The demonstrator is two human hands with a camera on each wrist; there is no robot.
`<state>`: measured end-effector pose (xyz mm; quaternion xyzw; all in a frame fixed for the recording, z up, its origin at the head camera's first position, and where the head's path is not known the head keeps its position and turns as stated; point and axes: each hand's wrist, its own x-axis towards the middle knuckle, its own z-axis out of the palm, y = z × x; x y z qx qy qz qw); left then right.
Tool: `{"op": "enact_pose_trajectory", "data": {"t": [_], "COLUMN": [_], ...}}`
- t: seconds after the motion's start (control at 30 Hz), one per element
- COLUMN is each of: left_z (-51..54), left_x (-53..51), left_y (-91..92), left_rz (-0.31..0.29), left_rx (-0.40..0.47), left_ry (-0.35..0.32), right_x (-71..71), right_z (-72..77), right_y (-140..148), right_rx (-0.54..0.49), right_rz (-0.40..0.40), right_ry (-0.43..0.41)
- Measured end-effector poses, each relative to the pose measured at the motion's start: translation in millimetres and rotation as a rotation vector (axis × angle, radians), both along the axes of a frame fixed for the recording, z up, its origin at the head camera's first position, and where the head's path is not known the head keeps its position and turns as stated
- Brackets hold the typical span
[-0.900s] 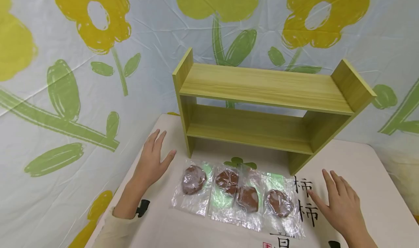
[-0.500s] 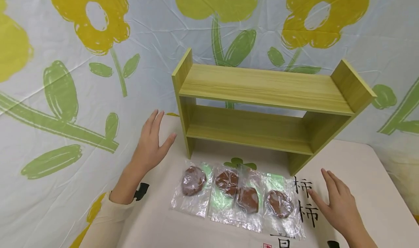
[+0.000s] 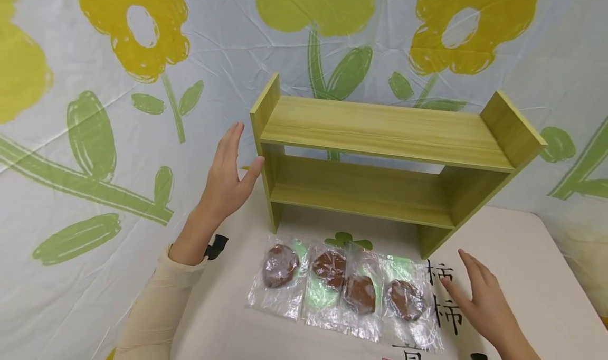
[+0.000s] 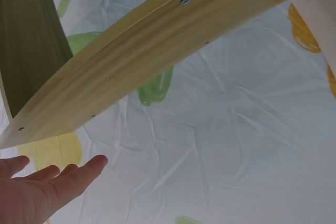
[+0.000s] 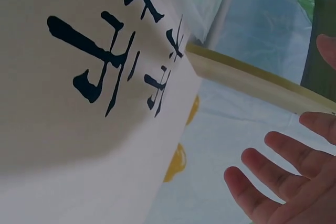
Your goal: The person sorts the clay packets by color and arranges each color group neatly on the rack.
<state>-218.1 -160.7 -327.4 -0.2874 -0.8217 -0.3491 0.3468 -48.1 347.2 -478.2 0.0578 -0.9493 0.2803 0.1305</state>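
Observation:
A small two-tier wooden shelf (image 3: 380, 133) stands on the table in the head view. My left hand (image 3: 227, 178) is raised beside its left side panel, fingers straight, holding nothing. The left wrist view has that hand (image 4: 50, 190) below the panel (image 4: 121, 51) with its screw heads; whether the thumb touches the wood I cannot tell. My right hand (image 3: 482, 299) hovers over the table at the lower right, fingers extended and nothing in it. In the right wrist view this hand (image 5: 294, 177) is apart from the table. Several clear packets with round brown pieces (image 3: 280, 266) lie before the shelf.
A pale tablecloth (image 3: 228, 323) with black brushed characters (image 3: 446, 315) covers the table. Behind and left hangs a light cloth with yellow flowers (image 3: 142, 27). The packets (image 3: 406, 302) fill the front middle, between the two hands.
My left hand has risen and moved forward, closer to the shelf's left side. The right hand has shifted slightly left. Shelf and packets stay where they were.

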Motion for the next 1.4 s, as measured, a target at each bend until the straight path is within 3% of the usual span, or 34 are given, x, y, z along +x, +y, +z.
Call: {"op": "enact_pose_trajectory", "data": {"t": [0.17,0.3,0.53,0.8,0.97,1.07,1.3,1.4], "left_z": [14.6,22.3,24.1,25.8,30.2,34.8,54.5,54.5], "left_x": [-3.4,-7.3,-13.4,-15.8,-17.2,-14.6,5.7,6.6], "left_y": [7.3,14.8,25.1,31.1,33.3,34.4,35.0,32.5], "left_rz": [-0.016,-0.041,-0.109,-0.144,-0.153,-0.16,-0.199,-0.229], "left_rx": [0.081,0.134,0.185,0.242,0.289,0.314,0.403,0.421], "left_ry": [-0.093,-0.102,-0.095,-0.148,-0.19,-0.21,-0.312,-0.335], "right_x": [0.4,-1.0,-1.5,-2.7,-2.6,-2.4,-3.7,-4.1], "right_z": [-1.1,-3.6,-12.9,-17.2,-19.7,-20.9,-20.7,-20.8], "right_y": [-4.0,-7.2,-12.5,-15.6,-18.0,-20.1,-23.1,-22.7], "right_rx": [-0.018,-0.012,-0.014,-0.033,-0.035,-0.037,-0.09,-0.116], "right_rz": [0.007,0.009,0.034,0.064,0.098,0.101,0.088,0.075], "right_ry": [-0.032,-0.056,-0.13,-0.239,-0.245,-0.248,-0.297,-0.332]}}
